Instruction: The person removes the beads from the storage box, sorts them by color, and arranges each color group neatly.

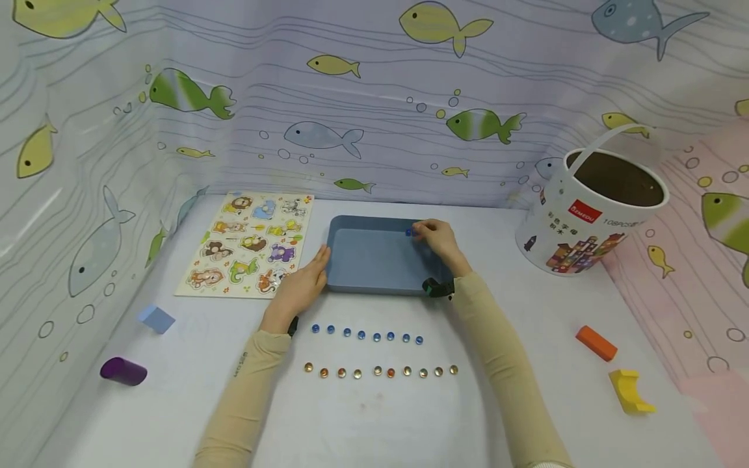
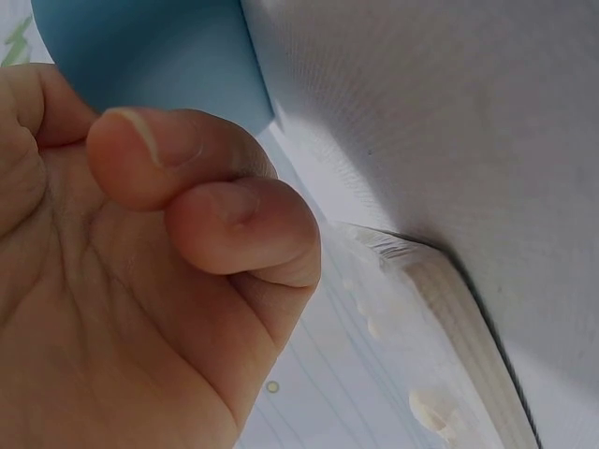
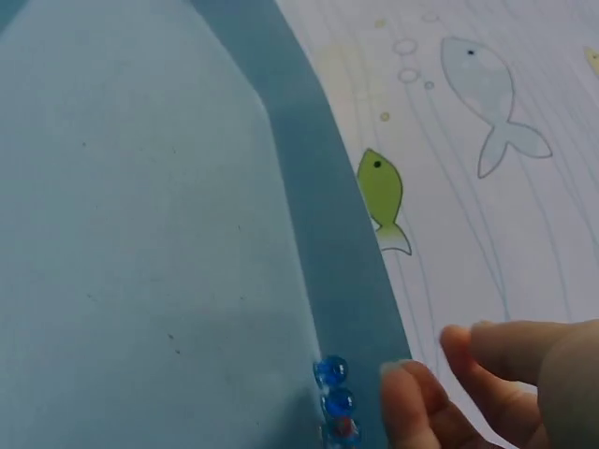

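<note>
A blue-grey tray (image 1: 374, 289) lies in the middle of the table. My left hand (image 1: 301, 286) rests against its left side, fingers extended in the head view; in the left wrist view some fingers (image 2: 239, 224) look bent beside the tray's corner (image 2: 168, 56). At the tray's far right corner is my right hand (image 1: 439, 239). Several blue glass beads (image 3: 332, 370) sit in a line along the tray's inner wall, close to the right fingertips (image 3: 401, 398). Nothing shows between those fingers. Nearer me lie a row of blue beads (image 1: 377, 337) and a row of amber beads (image 1: 378, 370).
An animal puzzle board (image 1: 234, 247) lies left of the tray. A white bucket (image 1: 562, 227) with a handle stands at the right rear. Blue (image 1: 156, 319) and purple (image 1: 123, 371) blocks lie left, orange (image 1: 597, 343) and yellow (image 1: 630, 392) blocks right. Fish-print curtain (image 1: 386, 97) surrounds the table.
</note>
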A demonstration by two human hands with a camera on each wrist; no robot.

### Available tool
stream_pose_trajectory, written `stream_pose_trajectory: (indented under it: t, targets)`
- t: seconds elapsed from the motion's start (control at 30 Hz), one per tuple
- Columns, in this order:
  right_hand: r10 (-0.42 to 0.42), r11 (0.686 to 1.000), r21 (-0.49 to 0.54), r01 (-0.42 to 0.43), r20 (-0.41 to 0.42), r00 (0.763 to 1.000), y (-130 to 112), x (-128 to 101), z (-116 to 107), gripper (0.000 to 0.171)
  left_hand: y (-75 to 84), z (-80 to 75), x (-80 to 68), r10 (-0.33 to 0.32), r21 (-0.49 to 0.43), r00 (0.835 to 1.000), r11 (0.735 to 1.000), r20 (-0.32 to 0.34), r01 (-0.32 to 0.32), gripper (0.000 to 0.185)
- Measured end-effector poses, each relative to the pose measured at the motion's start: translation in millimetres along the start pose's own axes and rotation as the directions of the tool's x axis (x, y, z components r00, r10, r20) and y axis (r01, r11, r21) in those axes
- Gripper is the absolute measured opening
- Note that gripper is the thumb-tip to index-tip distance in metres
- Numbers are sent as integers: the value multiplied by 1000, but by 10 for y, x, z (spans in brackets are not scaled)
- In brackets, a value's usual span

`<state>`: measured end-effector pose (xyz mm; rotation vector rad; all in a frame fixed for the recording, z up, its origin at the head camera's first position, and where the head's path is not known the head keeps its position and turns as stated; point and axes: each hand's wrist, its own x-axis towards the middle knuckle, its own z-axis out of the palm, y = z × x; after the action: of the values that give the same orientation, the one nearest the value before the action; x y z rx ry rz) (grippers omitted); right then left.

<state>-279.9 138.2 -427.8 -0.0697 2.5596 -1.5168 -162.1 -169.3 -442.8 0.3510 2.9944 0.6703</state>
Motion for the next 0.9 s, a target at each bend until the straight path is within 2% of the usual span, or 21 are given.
stream_pose_trajectory:
  t: [0.2, 0.4, 0.5, 0.7, 0.9]
  targets:
    - [-13, 997, 68, 20, -101, 995, -13, 19, -13, 31, 0, -6, -7, -1, 3, 1000, 1000, -4, 1, 55]
    - [-17, 996, 82, 28, -132, 991, -21, 36, -15, 30, 3, 2, -3, 7, 5, 1000, 1000, -11, -7, 55]
    - [-23, 999, 43, 27, -99, 995, -37, 61, 15, 29, -1, -21, -4, 8, 5, 1000, 1000, -15, -8, 55]
    - [-57, 997, -50, 59, 34, 998, -57, 138, 147, 27, 2, -52, -10, -3, 0, 1000, 1000, -22, 3, 54]
    - [-73, 973, -212, 89, 78, 994, -2, 226, 278, 27, 23, -34, -23, -2, -14, 1000, 1000, 6, 2, 55]
